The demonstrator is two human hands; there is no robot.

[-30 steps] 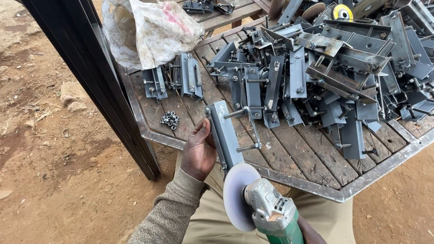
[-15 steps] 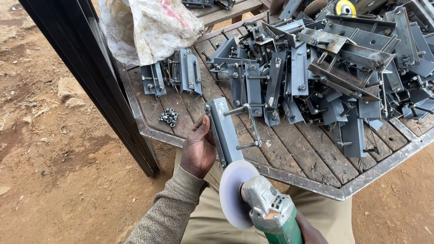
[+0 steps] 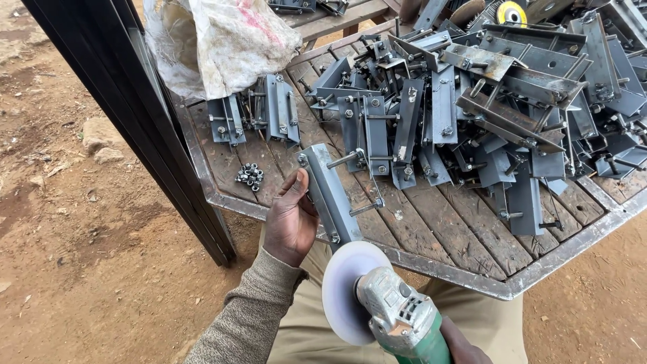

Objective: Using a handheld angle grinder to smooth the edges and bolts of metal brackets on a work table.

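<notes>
Grey steel makes up the bracket (image 3: 330,195) that is held down on the tabletop (image 3: 438,229), a slatted wooden surface framed in metal. The bracket is a long flat channel with bolts standing out of its sides, and it lies slanted from about 11 o'clock to 5 o'clock, its near end reaching the tabletop's front rim. The left hand (image 3: 291,219) is pressed against the bracket's left side, at roughly 9 o'clock from the bracket's middle; its grip is closed on the bracket's edge, thumb along the steel and fingers curled below. A knitted grey-brown sleeve (image 3: 249,310) covers the forearm.

At 5 o'clock from the bracket, an angle grinder (image 3: 397,317) with a green body and grey gear head is held in the right hand (image 3: 465,347), of which only a small part is seen at the bottom edge; the grip is wrapped on the grinder's body. The pale disc (image 3: 347,290) is seen just beside the bracket's near end; whether they touch cannot be told.

At 10 o'clock from the left hand a small heap of nuts (image 3: 250,176) lies on the slats. A large pile of similar brackets (image 3: 485,108) fills the tabletop toward 1 o'clock, and a white sack (image 3: 229,40) sits at 11 o'clock.
</notes>
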